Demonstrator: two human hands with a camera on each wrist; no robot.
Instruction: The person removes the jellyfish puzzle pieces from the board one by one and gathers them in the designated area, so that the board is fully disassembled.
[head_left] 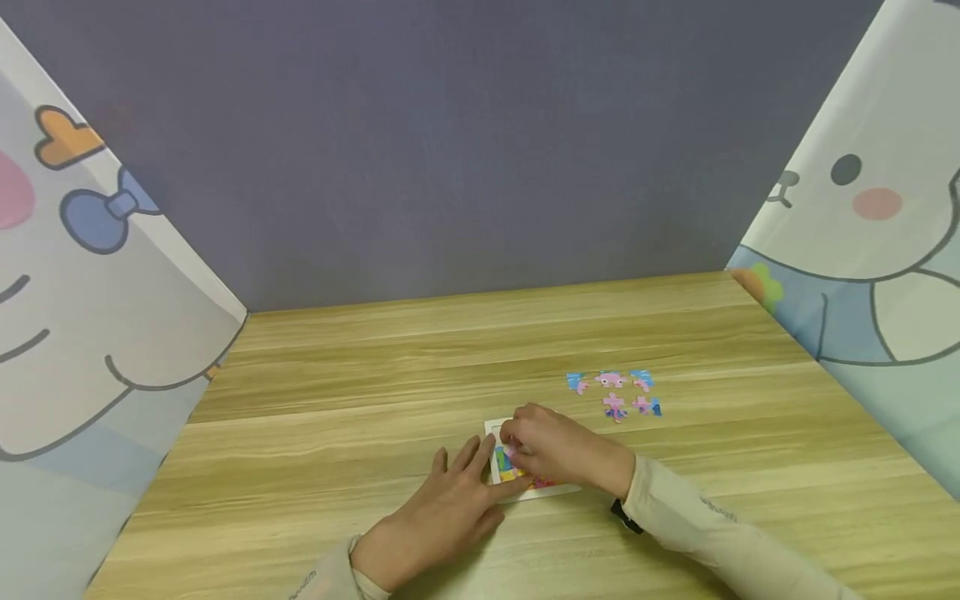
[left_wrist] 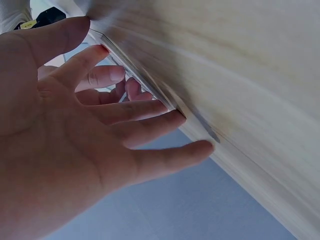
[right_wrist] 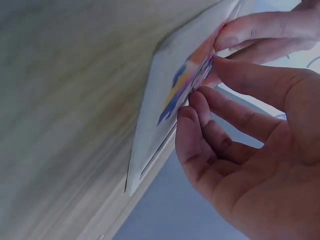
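A white-bordered jigsaw puzzle tray (head_left: 551,492) lies on the table, a colourful picture partly filled in along its lower part. My left hand (head_left: 442,512) lies spread at the tray's left side, its fingertips touching the border and one digit reaching over the lower edge. Over the tray, the curled fingers of my right hand (head_left: 562,448) pinch a small puzzle piece (right_wrist: 204,72) against the picture; the fingers hide most of it. Up and to the right lie several loose pink-and-blue puzzle pieces (head_left: 611,380), in two rough rows.
The wood-grain table (head_left: 360,375) runs back to a dark grey panel (head_left: 480,150). Cartoon-printed panels stand at the left (head_left: 105,333) and right (head_left: 892,250). A black band (head_left: 626,517) shows under the right wrist.
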